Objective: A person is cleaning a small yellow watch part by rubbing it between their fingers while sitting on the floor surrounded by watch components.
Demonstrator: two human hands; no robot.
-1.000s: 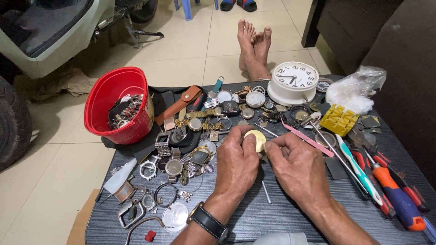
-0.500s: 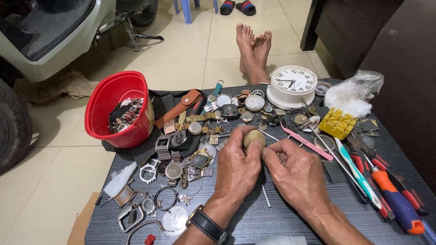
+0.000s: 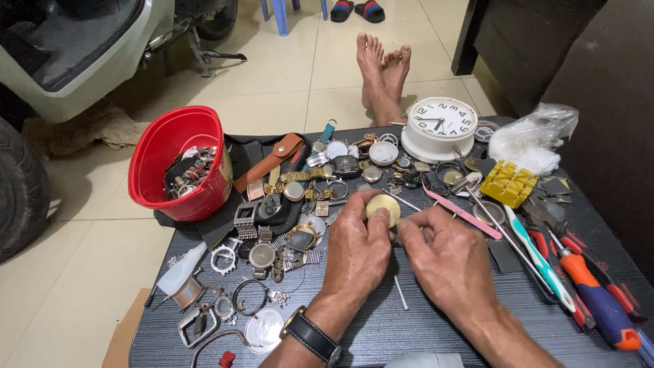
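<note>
Head view, left hand (image 3: 357,249) fingers half-hiding round brass watch case (image 3: 383,206), right hand's (image 3: 446,255) tool unclear

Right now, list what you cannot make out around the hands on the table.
- Round gold piece: the left hand covers its lower edge; which side faces up is unclear.
- Right hand: its fingers curl inward, so anything pinched there is hidden.
- Red bowl: the metal bits inside are too small to tell apart.
- Orange screwdriver: cut off by the frame's right edge.
</note>
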